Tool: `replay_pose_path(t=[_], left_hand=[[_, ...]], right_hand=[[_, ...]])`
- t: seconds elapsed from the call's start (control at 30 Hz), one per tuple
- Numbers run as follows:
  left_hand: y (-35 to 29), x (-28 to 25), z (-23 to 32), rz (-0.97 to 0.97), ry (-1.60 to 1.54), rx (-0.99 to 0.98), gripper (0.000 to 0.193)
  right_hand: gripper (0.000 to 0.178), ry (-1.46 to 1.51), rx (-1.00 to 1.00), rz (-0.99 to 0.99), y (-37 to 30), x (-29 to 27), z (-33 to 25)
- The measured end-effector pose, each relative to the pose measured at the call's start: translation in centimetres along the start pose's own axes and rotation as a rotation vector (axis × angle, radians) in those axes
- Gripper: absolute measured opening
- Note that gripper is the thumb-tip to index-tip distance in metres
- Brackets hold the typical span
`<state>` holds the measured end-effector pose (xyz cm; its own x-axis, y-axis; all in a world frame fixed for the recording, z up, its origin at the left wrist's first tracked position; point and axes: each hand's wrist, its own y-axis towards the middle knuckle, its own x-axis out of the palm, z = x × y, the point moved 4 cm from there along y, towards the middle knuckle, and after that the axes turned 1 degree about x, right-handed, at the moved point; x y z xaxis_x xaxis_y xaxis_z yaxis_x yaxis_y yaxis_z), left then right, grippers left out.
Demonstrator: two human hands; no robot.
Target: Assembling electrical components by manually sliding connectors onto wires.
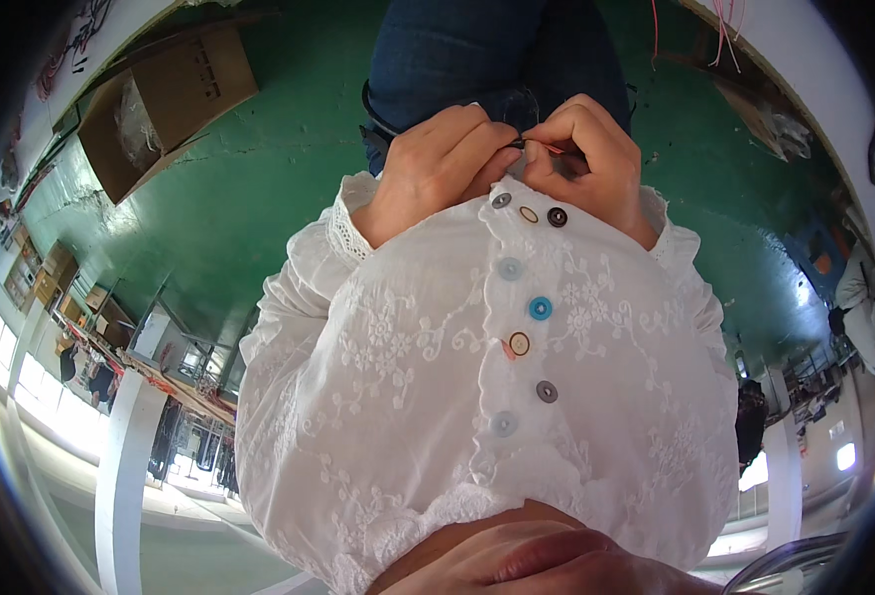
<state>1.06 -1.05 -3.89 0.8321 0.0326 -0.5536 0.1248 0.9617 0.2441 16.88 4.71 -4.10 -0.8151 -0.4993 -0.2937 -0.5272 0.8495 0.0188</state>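
Observation:
My left hand (pixel 439 159) and my right hand (pixel 593 159) meet in front of my waist, fingertips almost touching. Both are closed in a pinch. Between them shows a small, thin dark piece (pixel 518 142), its ends hidden by my fingers. A thin orange-red strand (pixel 555 149) runs out from it under my right fingers. It looks like wire, but too little shows to be sure. My white embroidered blouse (pixel 398 327), with several mixed buttons, lies right below my hands.
An open cardboard box (pixel 194 84) with clear plastic in it stands at the far left on the green floor (pixel 289 129). Pink-red wires (pixel 725 35) hang off a pale table edge (pixel 805 69) at the far right. Another person (pixel 862 307) is at the right rim.

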Motion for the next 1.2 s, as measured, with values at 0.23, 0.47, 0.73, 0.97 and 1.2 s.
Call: replay_pose_path(t=[0.23,0.47,0.73,0.97,1.2], left_hand=[[0.2,0.1,-0.2,-0.021,0.096,0.041,0.017],[0.1,-0.9,-0.2,-0.04,-0.044,-0.098,0.017],[0.1,-0.8,-0.2,-0.09,0.111,0.059,0.025],[-0.3,-0.3,0.0,-0.102,0.124,0.098,0.03],[-0.6,0.0,0.0,-0.095,0.118,0.063,0.03]], right_hand=[[0.015,-0.045,-0.103,-0.094,0.1,-0.5,-0.1],[0.017,-0.09,0.03,-0.122,0.7,-1.4,-0.5],[0.015,-0.073,-0.062,-0.176,0.7,-1.5,-0.4],[0.017,-0.09,-0.052,-0.2,0.6,-1.4,-0.6],[0.019,-0.033,0.009,-0.179,0.0,-0.9,-1.0]])
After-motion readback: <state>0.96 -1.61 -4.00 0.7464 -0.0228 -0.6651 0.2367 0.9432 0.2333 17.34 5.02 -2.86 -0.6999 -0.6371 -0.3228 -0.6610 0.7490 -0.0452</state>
